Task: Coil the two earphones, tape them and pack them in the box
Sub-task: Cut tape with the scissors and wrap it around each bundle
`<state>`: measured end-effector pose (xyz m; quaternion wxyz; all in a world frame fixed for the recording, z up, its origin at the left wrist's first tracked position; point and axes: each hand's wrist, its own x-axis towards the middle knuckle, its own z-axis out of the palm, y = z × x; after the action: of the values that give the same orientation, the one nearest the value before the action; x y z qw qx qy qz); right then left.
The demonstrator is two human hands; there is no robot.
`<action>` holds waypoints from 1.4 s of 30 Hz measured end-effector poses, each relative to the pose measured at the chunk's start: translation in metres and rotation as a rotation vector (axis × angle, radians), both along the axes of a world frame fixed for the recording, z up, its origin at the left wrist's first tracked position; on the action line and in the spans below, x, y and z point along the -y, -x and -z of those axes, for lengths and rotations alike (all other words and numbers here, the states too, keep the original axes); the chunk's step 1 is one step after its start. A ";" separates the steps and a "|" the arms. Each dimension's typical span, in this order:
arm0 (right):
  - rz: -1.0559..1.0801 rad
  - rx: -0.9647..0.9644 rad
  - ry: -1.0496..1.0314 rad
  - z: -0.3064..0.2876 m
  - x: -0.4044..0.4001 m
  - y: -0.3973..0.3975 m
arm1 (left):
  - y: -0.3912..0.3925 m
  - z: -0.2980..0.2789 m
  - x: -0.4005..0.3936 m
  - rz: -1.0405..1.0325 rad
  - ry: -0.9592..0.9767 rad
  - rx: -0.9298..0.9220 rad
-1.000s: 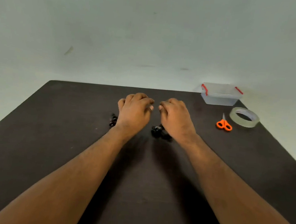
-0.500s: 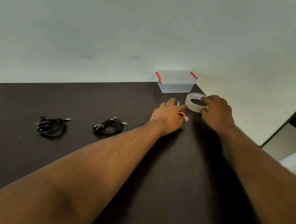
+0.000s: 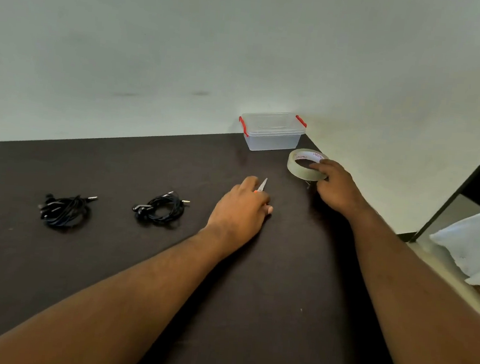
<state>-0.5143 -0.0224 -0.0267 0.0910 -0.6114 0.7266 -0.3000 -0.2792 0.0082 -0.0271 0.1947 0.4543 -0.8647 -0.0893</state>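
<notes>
Head view: on a dark surface (image 3: 108, 257), the right hand (image 3: 335, 188) grips a tape roll (image 3: 298, 170), the left hand (image 3: 240, 211) closes over scissors (image 3: 262, 184), two coiled earphones (image 3: 64, 212) (image 3: 160, 209) lying apart.

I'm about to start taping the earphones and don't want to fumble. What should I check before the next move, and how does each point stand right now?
1. Both earphones coiled: ok. The left coil and the right coil lie bundled on the table.
2. Tape in hand: ok. The right hand grips the tape roll.
3. Scissors in hand: ok. The left hand covers the handles of the scissors; the blades stick out.
4. Tape's free end found: cannot tell.
5. Box open for packing: not ok. Its lid is on.
6. Coils apart from each other: ok.
</notes>
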 end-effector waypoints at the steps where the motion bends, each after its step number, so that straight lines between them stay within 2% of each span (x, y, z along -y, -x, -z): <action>1: -0.015 -0.005 -0.005 -0.002 -0.002 0.000 | -0.007 0.000 -0.010 -0.006 0.004 0.002; 8: -0.031 -0.153 -0.036 -0.014 -0.035 -0.019 | -0.064 0.001 -0.070 -0.019 0.015 0.021; 10: -0.050 -0.137 -0.030 -0.020 -0.049 -0.035 | -0.084 0.001 -0.086 -0.029 0.024 0.018; 13: -0.124 -0.156 0.082 -0.030 -0.074 -0.076 | -0.124 0.000 -0.113 -0.059 0.074 0.062; 18: -0.370 -0.186 0.283 -0.032 -0.116 -0.174 | -0.201 0.001 -0.159 -0.106 0.249 0.189; 24: -0.577 0.094 0.283 -0.027 -0.134 -0.286 | -0.270 -0.011 -0.141 -0.322 0.520 -0.133; 30: -0.548 0.341 0.202 -0.031 -0.116 -0.343 | -0.295 -0.015 -0.094 -0.183 0.519 -0.284; 36: -0.486 0.534 0.176 -0.018 -0.106 -0.354 | -0.297 -0.002 -0.079 -0.138 0.535 -0.496; 42: -0.477 0.565 0.216 -0.012 -0.104 -0.354 | -0.295 -0.001 -0.078 -0.095 0.501 -0.568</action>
<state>-0.1607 0.0817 -0.0147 0.2899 -0.6625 0.4745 -0.5019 0.0157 0.0864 -0.0262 0.5355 0.3896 -0.7492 0.0115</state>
